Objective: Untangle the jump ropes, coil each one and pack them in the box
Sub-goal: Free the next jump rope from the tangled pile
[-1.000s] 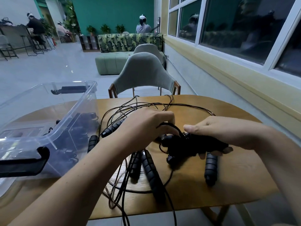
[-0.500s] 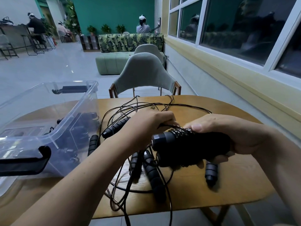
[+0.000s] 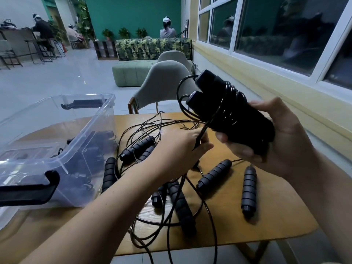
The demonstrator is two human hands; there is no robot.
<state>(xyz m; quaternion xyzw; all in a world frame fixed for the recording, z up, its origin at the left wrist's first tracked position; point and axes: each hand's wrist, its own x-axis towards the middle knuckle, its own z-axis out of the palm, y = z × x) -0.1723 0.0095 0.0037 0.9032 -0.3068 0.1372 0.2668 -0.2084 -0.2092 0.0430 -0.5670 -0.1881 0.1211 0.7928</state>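
The wooden table (image 3: 257,221) fills the lower view, and on its left side sits the clear plastic box (image 3: 62,130), open at the top, a black latch (image 3: 26,189) on its near end. Dark coiled ropes show through its wall, already inside. Beyond the table's far edge stands a grey chair (image 3: 163,82).

Across the middle of the table sprawls the tangle of loose ropes (image 3: 152,126), thin black cords looping over one another and trailing off the near edge, with ribbed handles mixed in among them. Two of these handles lie apart on the right: one (image 3: 214,174) slanted, the other (image 3: 248,189) nearly straight towards the person.

The right hand (image 3: 285,141) is up above the table, fingers and thumb curled tight round a wound bundle (image 3: 234,115): two handles side by side, cord wrapped round them, their ends tilted up and to the left. The left hand (image 3: 177,147) is lower, just beside it, pinching the free cord (image 3: 200,138) that runs down from the bundle.
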